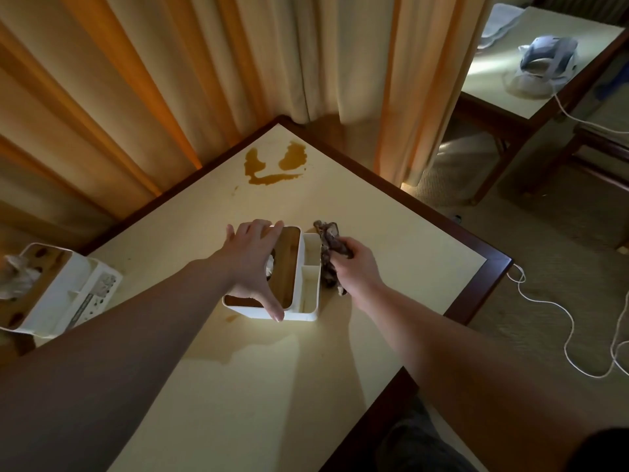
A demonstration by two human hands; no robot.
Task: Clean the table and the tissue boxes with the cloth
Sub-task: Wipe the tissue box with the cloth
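Both forearms bare from frame edge to wrist, no sleeves in view. Left hand (pixel 253 264) and right hand (pixel 357 267): no rings, watch, gloves or wristbands visible. Left thumbnail short, looks unpainted. At 5 o'clock, below the table edge, dark mottled fabric (pixel 418 444) over what looks like the person's leg; garment type unclear. Nothing else of the body shows.

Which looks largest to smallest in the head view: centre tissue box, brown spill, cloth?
1. Tissue box, clearly largest.
2. Brown spill.
3. Cloth, though the right hand hides part, so 2 and 3 are unsure.
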